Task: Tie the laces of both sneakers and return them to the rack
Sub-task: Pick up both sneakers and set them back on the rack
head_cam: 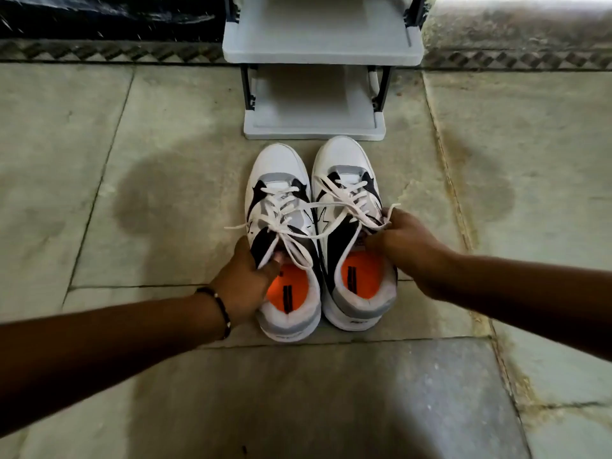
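Behind hands (245, 279), sneaker collars (364, 293) half-hidden

Dark beaded bracelet (221, 309), bare forearms

Just before the grey rack (314, 127), 2 white sneakers (281, 180) side by side on stone floor (132, 144), laces (288, 207) loose, left hand (246, 279) and right hand (407, 240) gripping the collars.

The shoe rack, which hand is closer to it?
Right. The right hand grips the right sneaker by its laces, a bit farther forward toward the shoe rack. The left hand holds the left sneaker nearer its heel.
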Demonstrator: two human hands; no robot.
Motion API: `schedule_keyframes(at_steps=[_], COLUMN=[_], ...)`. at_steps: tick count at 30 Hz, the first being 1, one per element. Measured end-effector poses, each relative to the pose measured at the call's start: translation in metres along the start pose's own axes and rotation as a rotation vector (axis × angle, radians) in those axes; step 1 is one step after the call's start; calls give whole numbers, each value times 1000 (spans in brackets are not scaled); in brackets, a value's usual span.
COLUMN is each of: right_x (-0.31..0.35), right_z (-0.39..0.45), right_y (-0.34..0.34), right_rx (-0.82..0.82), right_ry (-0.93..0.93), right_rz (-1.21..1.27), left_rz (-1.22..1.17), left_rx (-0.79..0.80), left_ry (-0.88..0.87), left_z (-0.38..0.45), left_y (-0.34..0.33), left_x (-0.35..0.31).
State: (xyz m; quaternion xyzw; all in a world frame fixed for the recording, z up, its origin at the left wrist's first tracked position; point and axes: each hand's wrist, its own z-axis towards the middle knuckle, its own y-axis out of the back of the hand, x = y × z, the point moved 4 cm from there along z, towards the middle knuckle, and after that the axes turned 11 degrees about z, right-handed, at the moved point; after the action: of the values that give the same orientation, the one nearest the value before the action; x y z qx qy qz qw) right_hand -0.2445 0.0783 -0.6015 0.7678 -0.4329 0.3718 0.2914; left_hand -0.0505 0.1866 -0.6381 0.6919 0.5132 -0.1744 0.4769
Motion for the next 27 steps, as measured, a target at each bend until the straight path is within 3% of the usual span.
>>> schedule_keyframes(at_steps=[7,18,27], right_x=[-18,-5,-19], right_z=[3,3,10], right_y=[-3,-19,-25], right_rx=[-88,-166,-248], right_ry=[65,186,59], right_rz=[-123,-74,-103], left_rz=[-225,-170,-202], left_rx=[-121,-206,-200], left_ry=[19,100,258], left_z=[-12,-12,-12], left_y=[-11,-15,-14], left_x=[-13,-13,-32])
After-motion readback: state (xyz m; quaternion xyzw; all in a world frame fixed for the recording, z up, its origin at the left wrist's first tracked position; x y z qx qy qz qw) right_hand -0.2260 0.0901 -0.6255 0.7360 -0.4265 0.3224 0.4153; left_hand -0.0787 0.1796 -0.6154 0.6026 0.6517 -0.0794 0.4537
